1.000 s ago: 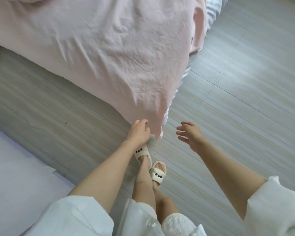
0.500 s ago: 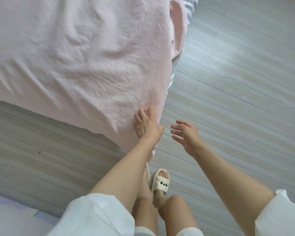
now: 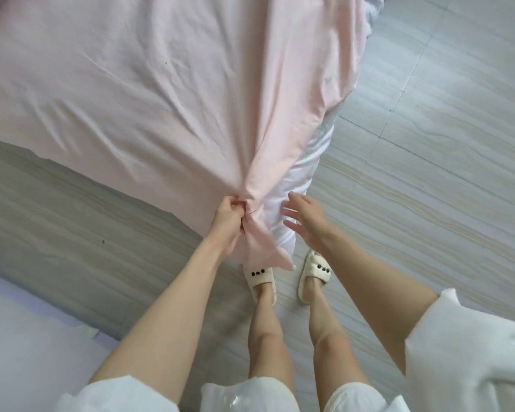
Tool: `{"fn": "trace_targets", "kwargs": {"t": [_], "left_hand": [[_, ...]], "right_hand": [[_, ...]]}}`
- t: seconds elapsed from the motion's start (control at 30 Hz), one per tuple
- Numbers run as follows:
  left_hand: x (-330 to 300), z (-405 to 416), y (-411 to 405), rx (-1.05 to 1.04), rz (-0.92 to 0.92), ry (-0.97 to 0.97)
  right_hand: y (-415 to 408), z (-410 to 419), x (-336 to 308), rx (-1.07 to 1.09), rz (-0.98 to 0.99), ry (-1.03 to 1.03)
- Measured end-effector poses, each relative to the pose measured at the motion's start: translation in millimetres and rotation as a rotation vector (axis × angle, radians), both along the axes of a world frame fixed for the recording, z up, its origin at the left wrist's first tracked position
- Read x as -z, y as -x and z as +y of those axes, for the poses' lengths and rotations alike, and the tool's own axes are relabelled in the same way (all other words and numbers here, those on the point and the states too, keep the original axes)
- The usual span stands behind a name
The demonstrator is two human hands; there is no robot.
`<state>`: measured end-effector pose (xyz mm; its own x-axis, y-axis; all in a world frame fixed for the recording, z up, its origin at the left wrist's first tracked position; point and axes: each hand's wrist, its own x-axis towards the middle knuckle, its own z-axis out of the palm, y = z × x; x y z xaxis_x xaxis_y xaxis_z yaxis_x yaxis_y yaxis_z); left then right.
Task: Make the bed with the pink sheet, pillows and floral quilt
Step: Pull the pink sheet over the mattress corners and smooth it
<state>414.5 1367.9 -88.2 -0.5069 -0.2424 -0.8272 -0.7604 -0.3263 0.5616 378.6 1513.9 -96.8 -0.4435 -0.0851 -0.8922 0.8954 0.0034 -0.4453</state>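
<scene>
Here, head view only. Pink sheet (image 3: 161,93) lies spread over the bed, filling the far and left part of the scene; its near corner is bunched into a twist at the bed's near corner, with a loose tail hanging down toward the slippers (image 3: 260,281). Left hand (image 3: 228,217) is clenched around that twist, fingers wrapped on the gathered cloth. Right hand (image 3: 305,221) hovers just right of it, fingers spread and released, holding nothing, near the white mattress edge (image 3: 302,171) exposed below the sheet.

Handling, as judged: thin, light, limp cotton-like cloth; creases radiate from the grip, so it drags easily and wrinkles under uneven pull. Not slippery, not fragile. Best hold is the corner or hem, both hands apart, to draw it taut and tuck.

Pillows and floral quilt: not in view. A pale lilac surface (image 3: 27,337) sits near left.

No brands, labels or writing readable; slippers carry only dark dots.
</scene>
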Motion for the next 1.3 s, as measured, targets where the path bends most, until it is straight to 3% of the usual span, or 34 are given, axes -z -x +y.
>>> {"fn": "trace_targets", "kwargs": {"t": [0.2,0.37,0.53,0.63,0.8,0.93,1.07,1.2,1.3], "left_hand": [[-7,-10,-7,0.051,0.000,-0.068],[-13,-6,-2,0.124,-0.038,-0.009],[-10,7,2,0.137,-0.080,0.205],[-13,23,5,0.179,-0.103,0.364],[-25,64,22,0.476,-0.033,0.376],[-25,82,28,0.574,-0.048,0.524],[-23,89,23,0.611,-0.064,0.629],[-23,101,22,0.695,-0.057,0.675],[-25,112,24,0.742,-0.054,0.665]], "right_hand": [[26,-30,-9,0.091,-0.110,0.319],[51,-23,-15,0.010,-0.092,0.320],[64,-20,-32,-0.032,0.085,0.158],[61,16,-32,0.085,0.092,0.053],[58,71,-31,0.273,-0.008,0.084],[62,77,-35,0.162,0.039,-0.039],[60,102,-35,0.158,0.005,-0.039],[57,136,-33,0.304,0.088,-0.209],[56,154,-30,0.259,0.154,-0.364]]}}
